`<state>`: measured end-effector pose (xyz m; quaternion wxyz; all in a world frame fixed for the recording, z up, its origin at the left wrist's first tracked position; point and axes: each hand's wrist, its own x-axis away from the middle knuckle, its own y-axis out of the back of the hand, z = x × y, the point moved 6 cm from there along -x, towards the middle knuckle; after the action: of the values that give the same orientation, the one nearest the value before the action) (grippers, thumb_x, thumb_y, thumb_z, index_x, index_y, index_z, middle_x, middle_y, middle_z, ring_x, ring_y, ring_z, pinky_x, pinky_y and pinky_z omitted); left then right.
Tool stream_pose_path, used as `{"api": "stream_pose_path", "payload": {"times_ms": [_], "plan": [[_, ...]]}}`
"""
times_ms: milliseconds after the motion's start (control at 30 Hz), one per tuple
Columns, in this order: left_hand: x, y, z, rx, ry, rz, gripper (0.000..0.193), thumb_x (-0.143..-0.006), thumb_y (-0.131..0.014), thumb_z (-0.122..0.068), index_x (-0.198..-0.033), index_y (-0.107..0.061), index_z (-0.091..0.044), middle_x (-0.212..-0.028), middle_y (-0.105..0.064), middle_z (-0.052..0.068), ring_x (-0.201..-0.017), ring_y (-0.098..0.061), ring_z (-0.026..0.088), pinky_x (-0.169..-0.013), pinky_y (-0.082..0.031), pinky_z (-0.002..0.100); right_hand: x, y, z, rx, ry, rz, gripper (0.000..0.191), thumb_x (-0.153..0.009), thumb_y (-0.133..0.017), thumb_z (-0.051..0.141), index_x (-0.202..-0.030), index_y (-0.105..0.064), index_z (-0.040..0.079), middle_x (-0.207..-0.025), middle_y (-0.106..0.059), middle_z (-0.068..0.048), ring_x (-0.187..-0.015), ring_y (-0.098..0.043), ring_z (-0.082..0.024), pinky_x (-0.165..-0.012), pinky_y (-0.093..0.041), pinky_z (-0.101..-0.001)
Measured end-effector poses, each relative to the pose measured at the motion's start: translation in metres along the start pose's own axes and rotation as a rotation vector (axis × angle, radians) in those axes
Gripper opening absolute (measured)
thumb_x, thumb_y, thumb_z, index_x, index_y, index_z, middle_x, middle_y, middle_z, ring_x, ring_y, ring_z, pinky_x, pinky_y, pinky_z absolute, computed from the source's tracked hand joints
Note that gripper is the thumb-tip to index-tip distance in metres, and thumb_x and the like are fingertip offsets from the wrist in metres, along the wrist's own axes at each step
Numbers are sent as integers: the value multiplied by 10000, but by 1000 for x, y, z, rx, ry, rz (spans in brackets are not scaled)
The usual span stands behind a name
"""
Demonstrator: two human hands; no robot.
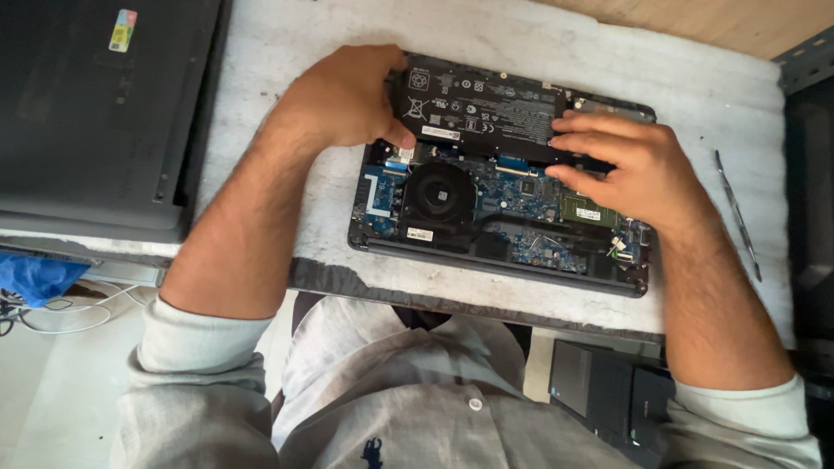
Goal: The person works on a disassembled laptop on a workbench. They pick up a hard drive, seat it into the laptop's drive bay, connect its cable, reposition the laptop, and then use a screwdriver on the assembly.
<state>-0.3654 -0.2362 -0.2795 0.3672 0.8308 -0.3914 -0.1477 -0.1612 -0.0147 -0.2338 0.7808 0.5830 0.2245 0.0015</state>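
Observation:
An opened laptop base (486,252) lies on a white foam mat (330,200), its blue circuit board and round black fan (439,195) exposed. A flat black battery (478,108) sits along the far side of the case. My left hand (343,95) grips the battery's left end, thumb pressed at its near left corner. My right hand (630,165) rests on the battery's right end, fingers spread flat over its near edge. Both sleeves are pushed up.
A closed dark laptop (95,113) lies at the left on the table. A thin metal pry tool (737,213) rests on the mat at the right. A black box (608,395) stands below the table edge; a blue cloth (35,276) and cables lie lower left.

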Motion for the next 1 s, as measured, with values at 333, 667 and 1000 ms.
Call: {"api": "stream_pose_path", "payload": {"times_ms": [333, 667, 1000], "plan": [[2, 5, -3, -4, 44, 4, 891, -549, -997, -193, -1320, -575, -44, -881, -735, 92, -857, -713, 252, -765, -534, 401, 1, -5, -5, -31, -56, 43, 309, -833, -866, 196, -1110, -783, 86, -1244, -750, -62, -1232, -702, -243, -1009, -598, -352], [3, 4, 1, 5, 126, 130, 845, -702, -900, -222, -1447, -519, -101, -865, -723, 111, -802, -716, 317, -730, -533, 458, 2, -7, -9, -90, -114, 86, 294, -839, -840, 193, -1117, -786, 112, -1257, -748, -40, -1253, -694, -237, -980, -604, -341], [16, 12, -37, -152, -625, -166, 732, -621, -890, -91, -1310, -646, -48, -1064, -668, 175, -987, -660, 405, -841, -530, 465, -15, -13, 32, 84, 78, -2, 201, -922, -813, 195, -1098, -791, 101, -1228, -750, -56, -1225, -687, -274, -1033, -571, -400]]}}
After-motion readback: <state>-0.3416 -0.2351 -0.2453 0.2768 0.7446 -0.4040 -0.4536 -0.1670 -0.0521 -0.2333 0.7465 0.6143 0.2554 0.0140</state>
